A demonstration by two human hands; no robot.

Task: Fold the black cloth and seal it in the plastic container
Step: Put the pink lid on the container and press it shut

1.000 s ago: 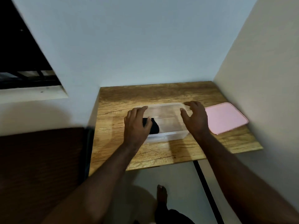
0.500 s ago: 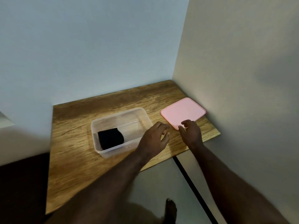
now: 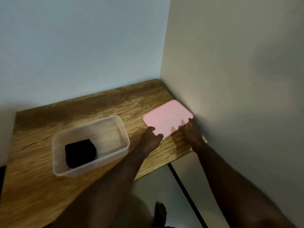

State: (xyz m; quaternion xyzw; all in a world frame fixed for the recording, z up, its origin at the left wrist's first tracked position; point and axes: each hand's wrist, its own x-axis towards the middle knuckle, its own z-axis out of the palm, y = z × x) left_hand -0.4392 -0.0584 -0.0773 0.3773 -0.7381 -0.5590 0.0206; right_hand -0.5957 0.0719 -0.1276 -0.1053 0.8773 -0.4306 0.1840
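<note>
Two walls meet at the far right corner and hem the wooden counter (image 3: 49, 186) on two sides; its near edge is open, dropping to the floor (image 3: 164, 186), where a bare foot (image 3: 160, 211) shows. Bare wood lies wide at the near left and in a strip behind the things. A clear plastic container (image 3: 121, 129), lidless, sits mid-counter, well apart from the walls. Its pink lid (image 3: 166, 117) lies flat to the right, its far corner just beside the right wall. Inside the container, at the near left end, rests the folded black cloth (image 3: 80, 153). The left hand (image 3: 151, 139) has its fingers (image 3: 152, 129) spread on the lid's near corner; the right hand (image 3: 192, 134) has its fingertips on the lid's near right edge. Neither has closed round the lid. No writing can be read anywhere.
</note>
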